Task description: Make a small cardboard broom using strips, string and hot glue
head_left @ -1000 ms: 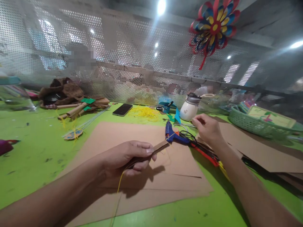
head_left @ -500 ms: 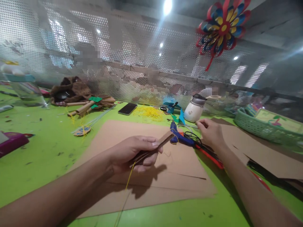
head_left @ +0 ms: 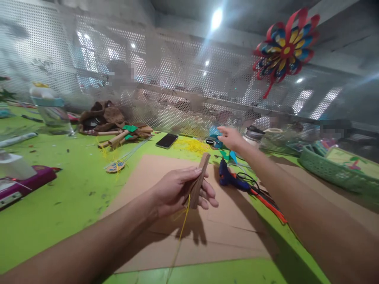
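My left hand (head_left: 185, 187) is closed on a folded bundle of brown cardboard strips (head_left: 199, 183), thumb on one side and fingers on the other. A yellow string (head_left: 184, 227) hangs from the bundle toward the table's front edge. My right hand (head_left: 231, 137) is stretched far forward, fingers out and apart, holding nothing that I can see. Its fingertips are beside a blue tape dispenser (head_left: 213, 134); whether they touch it I cannot tell. Under my left hand lies a brown cardboard sheet (head_left: 148, 244). A blue glue gun (head_left: 229, 177) rests at its right edge.
A phone (head_left: 166, 141) and a heap of yellow string (head_left: 192, 145) are at the back. A white bottle (head_left: 254, 135) stands behind my right wrist. Paper rolls (head_left: 120, 136) and a clear jar (head_left: 55, 114) are to the left, a green basket (head_left: 331, 167) to the right.
My right hand has moved left and forward, from beside the white bottle to the blue tape dispenser. My left hand has turned the bundle more upright. The view has shifted slightly.
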`<act>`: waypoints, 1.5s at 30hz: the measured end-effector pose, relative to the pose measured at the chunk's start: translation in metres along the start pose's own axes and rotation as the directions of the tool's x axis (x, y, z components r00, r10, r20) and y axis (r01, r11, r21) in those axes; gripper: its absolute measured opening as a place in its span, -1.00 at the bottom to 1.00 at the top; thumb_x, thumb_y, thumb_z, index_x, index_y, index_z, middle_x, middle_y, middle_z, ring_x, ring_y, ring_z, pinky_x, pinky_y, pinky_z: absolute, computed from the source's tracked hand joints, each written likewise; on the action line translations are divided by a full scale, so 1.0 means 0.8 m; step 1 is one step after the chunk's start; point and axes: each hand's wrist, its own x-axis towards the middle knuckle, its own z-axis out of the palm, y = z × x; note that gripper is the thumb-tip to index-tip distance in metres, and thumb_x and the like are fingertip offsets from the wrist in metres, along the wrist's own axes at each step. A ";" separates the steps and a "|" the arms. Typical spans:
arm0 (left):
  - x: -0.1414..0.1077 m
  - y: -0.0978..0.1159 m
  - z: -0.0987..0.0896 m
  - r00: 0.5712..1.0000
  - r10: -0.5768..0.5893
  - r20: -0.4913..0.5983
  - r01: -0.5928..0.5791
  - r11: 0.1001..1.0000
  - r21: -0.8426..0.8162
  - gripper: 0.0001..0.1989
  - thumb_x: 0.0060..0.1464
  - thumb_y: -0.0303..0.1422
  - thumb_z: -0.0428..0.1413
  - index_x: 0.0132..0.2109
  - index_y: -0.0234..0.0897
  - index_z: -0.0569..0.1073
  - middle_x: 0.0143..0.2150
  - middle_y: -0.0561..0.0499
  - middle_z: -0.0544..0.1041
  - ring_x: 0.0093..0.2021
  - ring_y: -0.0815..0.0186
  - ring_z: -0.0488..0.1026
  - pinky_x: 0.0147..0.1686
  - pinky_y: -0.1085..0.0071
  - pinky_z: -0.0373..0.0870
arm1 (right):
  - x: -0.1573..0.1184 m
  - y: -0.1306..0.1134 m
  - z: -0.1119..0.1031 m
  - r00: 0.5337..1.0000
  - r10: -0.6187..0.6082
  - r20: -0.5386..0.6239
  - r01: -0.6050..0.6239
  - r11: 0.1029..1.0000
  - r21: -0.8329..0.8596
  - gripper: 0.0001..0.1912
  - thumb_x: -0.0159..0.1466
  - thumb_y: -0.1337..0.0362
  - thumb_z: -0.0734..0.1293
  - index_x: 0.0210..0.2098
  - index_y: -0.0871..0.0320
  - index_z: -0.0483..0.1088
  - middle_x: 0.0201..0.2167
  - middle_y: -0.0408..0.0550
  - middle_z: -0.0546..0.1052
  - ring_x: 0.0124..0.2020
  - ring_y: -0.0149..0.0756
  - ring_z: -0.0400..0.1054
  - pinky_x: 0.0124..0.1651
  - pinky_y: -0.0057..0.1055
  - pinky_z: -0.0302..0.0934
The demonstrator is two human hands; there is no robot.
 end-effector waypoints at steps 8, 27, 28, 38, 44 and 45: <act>0.007 -0.001 -0.007 0.952 0.214 -0.220 -0.232 0.971 -0.060 -0.90 0.22 -0.55 -0.11 -0.19 -0.36 0.27 -0.32 -0.26 0.60 -0.28 0.13 0.61 -0.19 0.24 0.49 | -0.162 -0.052 -0.039 0.999 -0.032 0.024 0.029 0.992 0.125 -0.78 0.20 0.17 0.28 -0.38 0.16 0.49 -0.44 -0.04 0.53 -0.41 -0.23 0.37 -0.32 -0.31 0.28; 0.012 0.001 -0.009 0.880 0.240 -0.411 -0.233 0.970 0.067 -0.88 0.27 -0.52 -0.09 -0.08 -0.38 0.28 -0.36 -0.17 0.58 -0.23 0.14 0.60 -0.08 0.21 0.50 | -0.279 -0.117 -0.016 0.691 -0.024 0.722 -0.465 0.750 0.470 -0.65 0.23 0.12 0.27 -0.61 0.18 0.28 -0.65 -0.18 0.29 -0.59 -0.44 0.16 -0.53 -0.48 -0.01; 0.011 0.003 -0.008 0.881 0.228 -0.414 -0.220 0.973 0.066 -0.87 0.27 -0.50 -0.09 -0.06 -0.38 0.27 -0.41 -0.13 0.56 -0.26 0.14 0.61 -0.10 0.20 0.51 | -0.279 -0.113 -0.017 0.734 -0.031 0.678 -0.407 0.779 0.476 -0.65 0.23 0.14 0.26 -0.61 0.17 0.27 -0.64 -0.18 0.28 -0.58 -0.43 0.16 -0.52 -0.47 0.00; 0.012 0.005 -0.017 0.875 0.214 -0.435 -0.181 0.977 0.117 -0.91 0.30 -0.47 -0.13 -0.10 -0.32 0.23 -0.38 -0.15 0.60 -0.34 0.15 0.61 -0.25 0.23 0.49 | -0.284 -0.097 -0.023 0.781 -0.107 0.615 -0.249 0.850 0.464 -0.67 0.29 0.19 0.21 -0.57 0.16 0.25 -0.63 -0.20 0.26 -0.57 -0.44 0.15 -0.50 -0.47 0.00; 0.015 -0.001 -0.015 0.864 0.217 -0.455 -0.167 0.975 0.148 -0.90 0.30 -0.46 -0.11 -0.19 -0.33 0.28 -0.30 -0.19 0.62 -0.35 0.23 0.60 -0.34 0.38 0.45 | -0.287 -0.100 -0.014 0.745 -0.159 0.648 -0.157 0.902 0.402 -0.70 0.29 0.29 0.17 -0.58 0.15 0.21 -0.61 -0.18 0.32 -0.55 -0.44 0.21 -0.46 -0.49 0.03; 0.015 -0.001 -0.013 0.861 0.216 -0.460 -0.166 0.975 0.146 -0.88 0.30 -0.46 -0.11 -0.20 -0.34 0.29 -0.27 -0.20 0.62 -0.34 0.23 0.60 -0.32 0.38 0.45 | -0.288 -0.099 -0.012 0.739 -0.162 0.654 -0.127 0.920 0.371 -0.71 0.29 0.30 0.17 -0.58 0.16 0.22 -0.61 -0.17 0.33 -0.55 -0.43 0.22 -0.44 -0.49 0.02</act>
